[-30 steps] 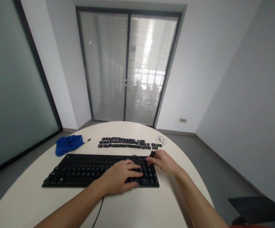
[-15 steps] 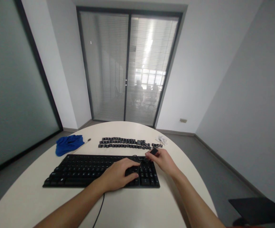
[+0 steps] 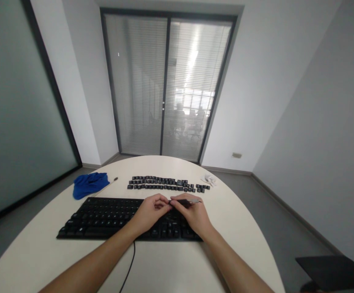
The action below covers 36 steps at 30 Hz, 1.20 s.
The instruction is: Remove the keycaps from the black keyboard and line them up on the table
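Your round, pale counter [image 3: 161, 268] carries everything, with the black keyboard [image 3: 103, 217] lying flat along its near part. Judge the keyboard stiff and fairly light, likely to slide if pushed sideways; the frame edge is the safest place to take hold of it. Both your hands meet above its right part. Your right hand [image 3: 196, 215] grasps a slim dark tool [image 3: 183, 202], pale end pointing right. It should be light and rigid, perhaps slick, so grip its dark body rather than the thin end. Your left hand [image 3: 149, 213] has thumb and forefinger drawn close at the tool's other end; you cannot tell whether they pinch anything. Beyond the keyboard, loose keycaps [image 3: 163, 183] sit in rows, probably hard, featherlight and easily scattered; take each by its sides.
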### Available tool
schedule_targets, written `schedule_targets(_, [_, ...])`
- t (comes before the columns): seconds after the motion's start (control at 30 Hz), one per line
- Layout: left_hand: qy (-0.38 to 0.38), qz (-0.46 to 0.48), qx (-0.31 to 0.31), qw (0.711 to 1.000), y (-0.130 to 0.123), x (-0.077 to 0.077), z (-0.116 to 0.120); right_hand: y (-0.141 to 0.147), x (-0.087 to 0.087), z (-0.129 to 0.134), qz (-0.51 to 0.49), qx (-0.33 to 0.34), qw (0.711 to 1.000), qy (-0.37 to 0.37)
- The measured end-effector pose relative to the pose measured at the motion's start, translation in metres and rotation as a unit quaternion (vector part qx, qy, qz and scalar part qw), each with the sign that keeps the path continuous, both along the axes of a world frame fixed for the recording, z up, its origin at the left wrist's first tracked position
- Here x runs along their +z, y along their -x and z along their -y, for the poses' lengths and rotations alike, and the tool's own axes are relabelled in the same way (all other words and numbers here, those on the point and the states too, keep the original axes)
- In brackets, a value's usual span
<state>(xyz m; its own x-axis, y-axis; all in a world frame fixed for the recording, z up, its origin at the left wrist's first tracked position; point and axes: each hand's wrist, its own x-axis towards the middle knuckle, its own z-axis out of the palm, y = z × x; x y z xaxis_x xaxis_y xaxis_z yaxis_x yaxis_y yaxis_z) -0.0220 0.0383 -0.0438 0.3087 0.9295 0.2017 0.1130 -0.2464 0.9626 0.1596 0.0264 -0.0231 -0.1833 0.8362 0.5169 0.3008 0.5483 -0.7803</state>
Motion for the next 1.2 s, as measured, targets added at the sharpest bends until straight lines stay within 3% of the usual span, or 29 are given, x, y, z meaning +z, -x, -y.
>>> schedule_targets(0.3, [0.026, 0.045, 0.011, 0.999, -0.0006, -0.0065, -0.0056, 0.0028, -0.0026, -0.0025, -0.016, 0.019, 0.998, -0.051])
schedule_targets(0.93, [0.015, 0.043, -0.006, 0.999, 0.0009, -0.0062, -0.006, 0.0041, 0.0036, -0.0003, -0.059, -0.032, 0.992, 0.103])
schedule_targets(1.2, [0.033, 0.049, -0.005, 0.998, 0.0008, -0.005, -0.006, 0.0019, 0.0034, -0.0016, -0.047, -0.028, 0.991, 0.122])
